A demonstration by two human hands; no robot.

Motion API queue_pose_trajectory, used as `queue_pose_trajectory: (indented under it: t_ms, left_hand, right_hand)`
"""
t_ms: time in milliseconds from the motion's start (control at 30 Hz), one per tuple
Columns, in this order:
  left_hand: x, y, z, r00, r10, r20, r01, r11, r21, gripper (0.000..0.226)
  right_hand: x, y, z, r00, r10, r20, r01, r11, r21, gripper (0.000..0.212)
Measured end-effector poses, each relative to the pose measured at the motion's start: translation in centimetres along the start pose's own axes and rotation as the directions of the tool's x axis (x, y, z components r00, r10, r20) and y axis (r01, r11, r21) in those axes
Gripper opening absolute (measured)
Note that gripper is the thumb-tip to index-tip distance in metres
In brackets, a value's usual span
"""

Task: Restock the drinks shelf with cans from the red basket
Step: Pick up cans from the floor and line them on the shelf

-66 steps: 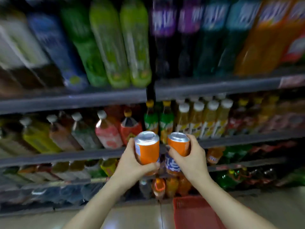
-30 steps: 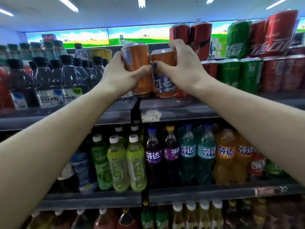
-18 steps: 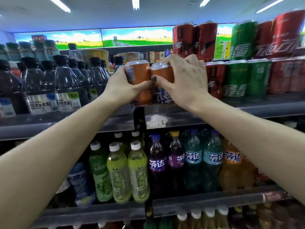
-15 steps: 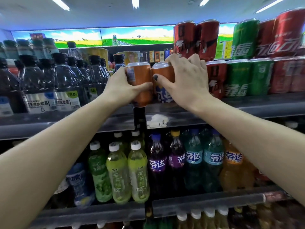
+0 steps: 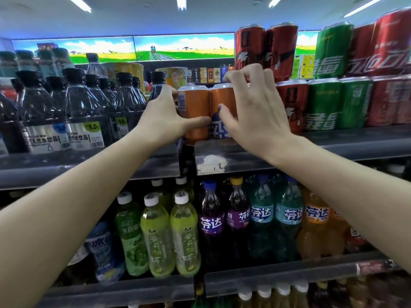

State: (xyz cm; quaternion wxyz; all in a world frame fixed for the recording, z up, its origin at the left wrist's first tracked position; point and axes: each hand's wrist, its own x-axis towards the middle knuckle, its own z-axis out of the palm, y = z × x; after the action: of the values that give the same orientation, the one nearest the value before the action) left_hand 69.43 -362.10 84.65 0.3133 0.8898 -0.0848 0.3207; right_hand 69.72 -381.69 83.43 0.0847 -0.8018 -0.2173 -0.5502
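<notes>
Both orange cans are down on the top shelf now, right hand just letting go with fingers spread wide, left hand still wrapped round its can, so this pair's nearly stocked.

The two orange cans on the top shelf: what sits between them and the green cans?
In the head view, red and black cans stand between the orange cans and the green cans.
</notes>
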Motion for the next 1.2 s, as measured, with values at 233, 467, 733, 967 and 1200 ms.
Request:
queue_pose_trajectory:
  t_ms: [233,467,733,967,1200]
  left_hand:
    - [-1.0,-0.2,-0.2,0.981,0.189,-0.051,-0.172,0.956,0.238,0.080]
    - [1.2,-0.1,1.1,0.989,0.145,-0.025,-0.126,0.921,0.368,0.070]
    - [3.0,0.0,1.9,0.990,0.138,0.003,-0.119,0.842,0.526,0.056]
    - [2.1,0.1,1.1,0.984,0.175,0.020,-0.161,0.847,0.507,0.039]
    - [-3.9,3.8,0.8,0.792,0.573,-0.208,-0.528,0.816,0.237,0.016]
  right_hand:
    - [-1.8,-0.4,-0.6,0.972,-0.024,0.233,-0.024,0.980,0.197,0.022]
    - [0.9,-1.6,0.3,0.843,0.066,0.534,-0.135,0.987,0.090,0.027]
    - [2.0,-2.8,0.6,0.732,0.073,0.678,-0.172,0.982,0.079,0.031]
    - [1.9,-2.5,1.3,0.779,0.116,0.617,-0.232,0.966,0.111,0.013]
    - [-2.0,-0.8,-2.5,0.986,0.153,0.063,-0.166,0.922,0.350,0.025]
